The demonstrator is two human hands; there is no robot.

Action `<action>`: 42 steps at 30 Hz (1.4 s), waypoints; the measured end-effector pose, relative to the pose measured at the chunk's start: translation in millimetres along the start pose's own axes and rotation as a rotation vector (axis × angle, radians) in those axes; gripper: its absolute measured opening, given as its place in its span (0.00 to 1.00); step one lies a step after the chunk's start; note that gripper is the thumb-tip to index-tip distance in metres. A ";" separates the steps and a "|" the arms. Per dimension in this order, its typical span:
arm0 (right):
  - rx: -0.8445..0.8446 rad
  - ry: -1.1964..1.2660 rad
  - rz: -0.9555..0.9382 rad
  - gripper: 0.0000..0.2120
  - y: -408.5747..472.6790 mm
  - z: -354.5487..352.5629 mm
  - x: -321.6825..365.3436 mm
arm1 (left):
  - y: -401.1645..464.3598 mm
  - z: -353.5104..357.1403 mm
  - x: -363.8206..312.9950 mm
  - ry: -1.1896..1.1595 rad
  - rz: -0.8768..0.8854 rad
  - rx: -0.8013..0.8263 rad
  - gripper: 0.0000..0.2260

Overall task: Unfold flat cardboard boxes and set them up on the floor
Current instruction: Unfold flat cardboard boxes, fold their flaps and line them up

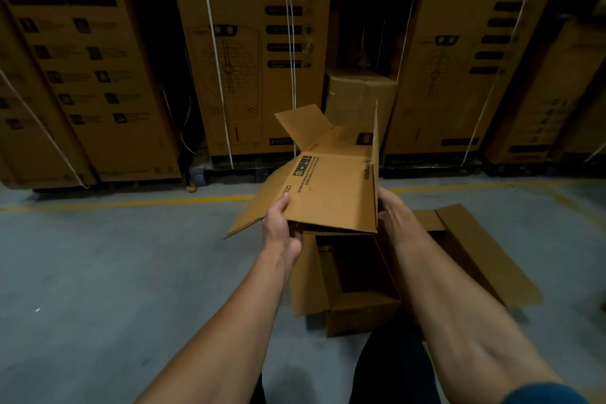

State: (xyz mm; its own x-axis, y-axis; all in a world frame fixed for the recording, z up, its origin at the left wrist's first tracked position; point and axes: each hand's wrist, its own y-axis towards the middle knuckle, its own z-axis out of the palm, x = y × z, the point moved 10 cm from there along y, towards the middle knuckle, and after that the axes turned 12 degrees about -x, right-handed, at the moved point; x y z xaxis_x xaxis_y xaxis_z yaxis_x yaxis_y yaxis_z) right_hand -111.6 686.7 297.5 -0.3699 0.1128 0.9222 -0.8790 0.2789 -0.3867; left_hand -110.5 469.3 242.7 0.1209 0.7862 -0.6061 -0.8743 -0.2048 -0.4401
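Note:
A brown cardboard box (331,193) with black print is held in the air in front of me, partly unfolded, with flaps sticking out at its far and left ends. My left hand (278,226) grips its near left edge, thumb on the printed top panel. My right hand (392,213) holds the near right corner, its fingers hidden behind the cardboard. Below it an opened box (357,308) stands on the floor with its flaps spread, one long flap (482,256) lying out to the right.
Tall printed cartons (255,52) bound with white straps stand in a row on pallets along the far side. A smaller plain carton (360,95) sits between them. A yellow line (131,203) crosses the grey concrete floor (114,272). My dark-trousered legs (393,371) show at the bottom.

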 end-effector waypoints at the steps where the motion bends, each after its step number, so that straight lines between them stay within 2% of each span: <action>1: 0.027 0.035 0.020 0.16 -2.6 3.7 1.0 | 1.8 -2.1 -0.5 -0.007 0.000 -0.045 0.15; 3: -0.001 0.013 0.048 0.08 12.4 4.3 -1.8 | 2.5 -5.6 -5.7 0.004 0.022 -0.106 0.12; 7: -0.032 -0.023 0.044 0.12 46.4 3.3 -11.3 | 3.2 -7.1 -21.2 -0.030 0.053 -0.142 0.05; 15: -0.012 0.133 0.114 0.11 31.8 -2.7 -15.7 | 17.5 -6.3 -58.7 -0.010 0.248 -0.140 0.09; 18: -0.047 -0.144 0.048 0.14 15.0 -3.1 -12.6 | 23.3 -3.7 -61.9 -0.036 0.266 -0.183 0.13; 20: 0.062 -0.420 0.067 0.12 3.7 3.9 -20.2 | 28.6 -1.7 -64.3 -0.056 0.275 -0.200 0.15; 23: 0.426 -0.664 0.256 0.15 -33.8 16.0 -54.8 | 30.1 1.9 -67.3 -0.056 0.289 -0.212 0.14; 25: 0.647 -0.546 0.325 0.26 -61.0 36.2 -73.2 | 30.2 5.2 -66.7 -0.040 0.299 -0.209 0.12; 26: 0.693 -0.375 0.359 0.34 -68.9 50.4 -81.2 | 30.4 5.7 -65.0 -0.042 0.301 -0.215 0.11; 27: 0.672 -0.127 0.400 0.41 -68.4 65.3 -88.4 | 30.5 5.2 -63.0 -0.048 0.301 -0.221 0.11; 29: 0.431 0.386 0.364 0.48 -45.4 81.2 -94.4 | 31.7 3.5 -56.7 -0.058 0.288 -0.223 0.13; 31: 0.168 0.802 0.288 0.45 -24.7 83.7 -96.3 | 28.2 2.6 -51.0 -0.026 0.278 -0.204 0.11; 33: -0.010 1.060 0.270 0.37 -19.0 82.9 -90.1 | 24.5 5.1 -48.3 0.017 0.274 -0.171 0.07; 36: -0.226 1.158 0.274 0.24 -13.2 69.5 -86.0 | 20.1 12.8 -52.9 0.051 0.295 -0.112 0.09; 38: -0.336 1.111 0.241 0.21 -11.8 54.1 -87.1 | 18.8 20.6 -55.8 0.077 0.315 -0.034 0.12; 40: -0.323 1.047 0.166 0.20 -12.2 43.1 -75.3 | 16.6 28.0 -56.2 0.094 0.318 0.048 0.11; 42: -0.316 0.995 0.091 0.17 -7.3 32.8 -60.2 | 23.6 27.5 -51.9 0.110 0.272 0.041 0.10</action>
State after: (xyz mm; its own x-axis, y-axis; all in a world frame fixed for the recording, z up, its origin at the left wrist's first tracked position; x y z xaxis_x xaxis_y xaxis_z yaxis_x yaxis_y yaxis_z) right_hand -92.7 646.6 244.8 0.1095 0.8398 0.5317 -0.6889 0.4497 -0.5685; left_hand -150.4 439.7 282.0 -0.0728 0.6374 -0.7671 -0.8997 -0.3738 -0.2253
